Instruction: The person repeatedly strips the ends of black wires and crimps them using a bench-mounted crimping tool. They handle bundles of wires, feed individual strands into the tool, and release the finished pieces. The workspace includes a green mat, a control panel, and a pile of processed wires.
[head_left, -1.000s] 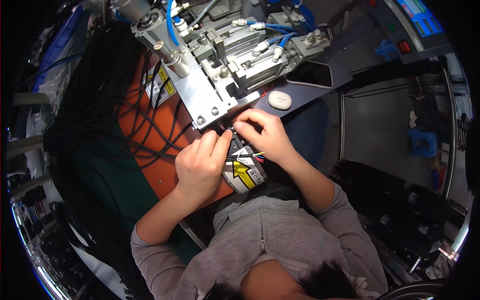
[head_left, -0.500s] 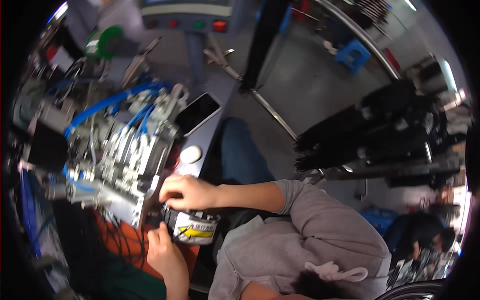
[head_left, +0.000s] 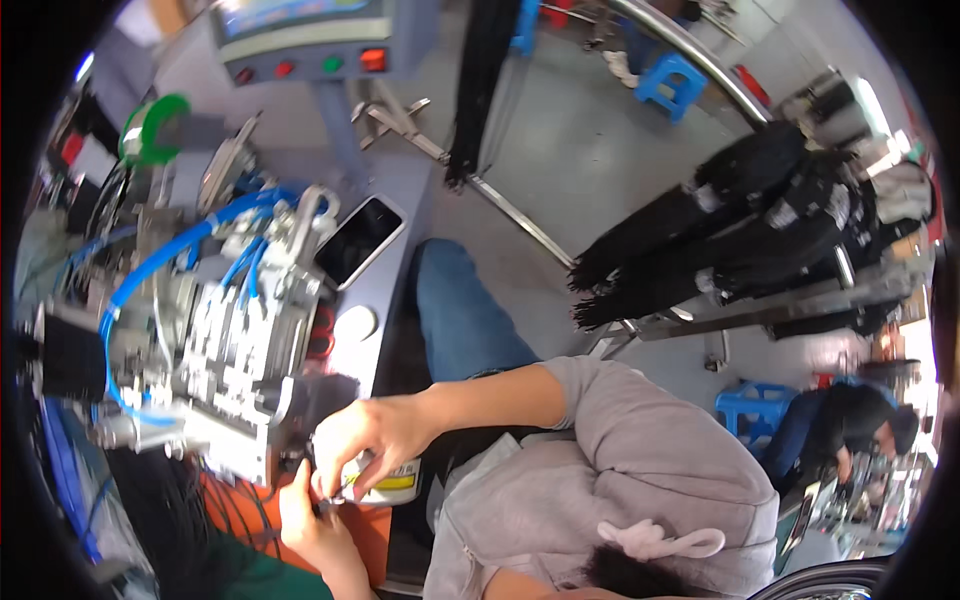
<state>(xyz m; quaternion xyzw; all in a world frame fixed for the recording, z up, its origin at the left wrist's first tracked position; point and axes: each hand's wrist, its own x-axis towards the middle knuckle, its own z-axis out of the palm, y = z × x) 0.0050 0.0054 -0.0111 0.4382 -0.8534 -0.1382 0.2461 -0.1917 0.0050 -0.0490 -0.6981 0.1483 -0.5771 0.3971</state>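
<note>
Two hands meet at the lower front corner of the machine (head_left: 215, 375), and that has held over the last second while the view itself has swung far round: the machine, once at the top of the picture, now sits at the left, and the floor and racks of black bundles (head_left: 740, 240) fill the right. The work seems to be in the same fiddly stage. The right hand (head_left: 365, 440) has its fingers curled, pinching something small that cannot be made out, just above a white can with a yellow label (head_left: 395, 485). The left hand (head_left: 310, 520) comes up from below, fingertips closed against the same spot. The machine is bare, blocky metal with glossy blue hoses (head_left: 160, 265); beneath lies an orange mat (head_left: 240, 505). On the grey counter (head_left: 395, 215) lie a glossy phone (head_left: 358, 240) and a white disc (head_left: 355, 322).
</note>
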